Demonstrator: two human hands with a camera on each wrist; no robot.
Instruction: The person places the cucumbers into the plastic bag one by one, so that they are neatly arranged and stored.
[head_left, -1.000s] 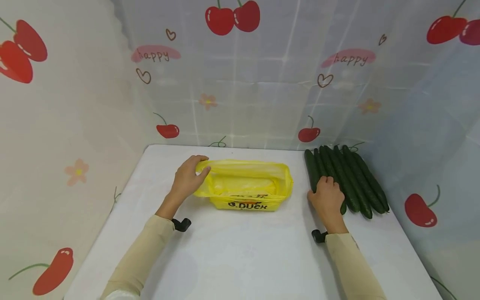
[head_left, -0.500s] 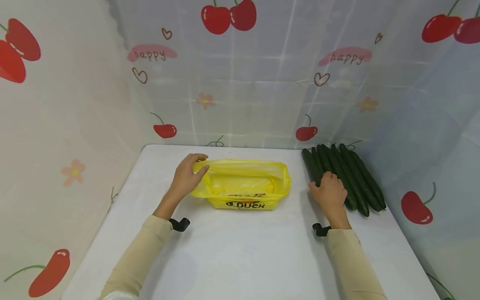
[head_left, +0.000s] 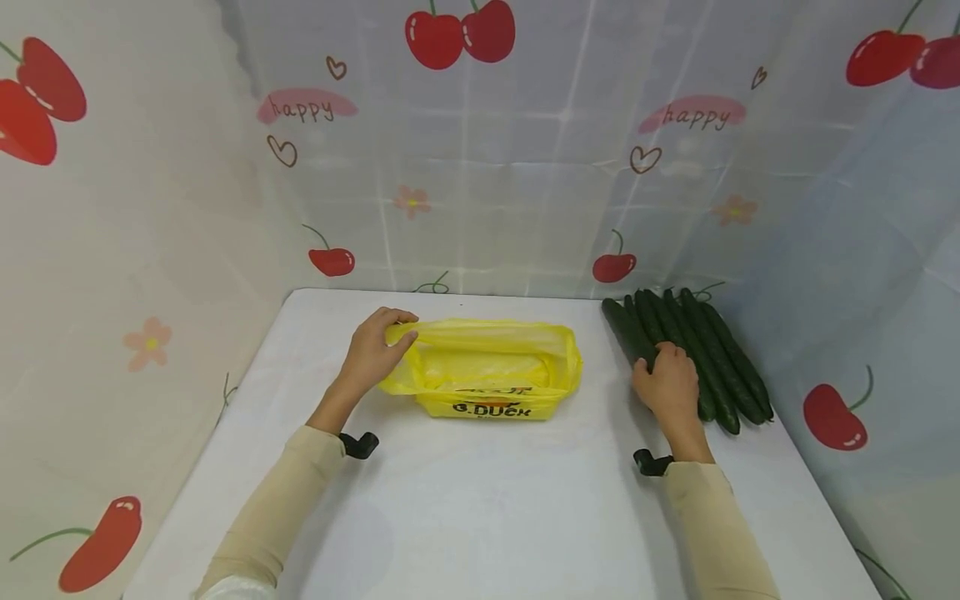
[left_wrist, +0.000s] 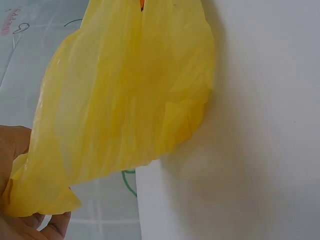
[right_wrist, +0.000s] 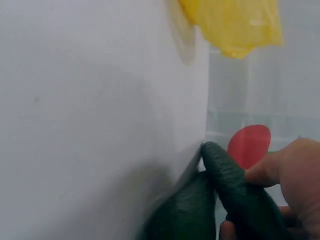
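Note:
My left hand [head_left: 372,348] grips the left end of a yellow plastic bag [head_left: 487,408], thumb inside the opening. The bag stands with its mouth spread open, and dark lettering shows on its near side. In the left wrist view, the bag's rim [left_wrist: 42,192] is pinched between thumb and fingers. At the right, my right hand [head_left: 667,387] holds the leftmost cucumber [head_left: 625,327] of a row. The right wrist view has thumb and fingers on either side of this cucumber [right_wrist: 237,192], which is tilted over its neighbour [right_wrist: 185,212]. The hand hides its near end in the head view.
Several more dark green cucumbers [head_left: 723,358] lie side by side at the back right of the white table [head_left: 480,508]. A printed curtain [head_left: 510,192] hangs close behind the table and at both sides.
My right hand has taken hold of the leftmost cucumber and shifted its near end right, so it slants more across its neighbours. My left hand stays on the bag.

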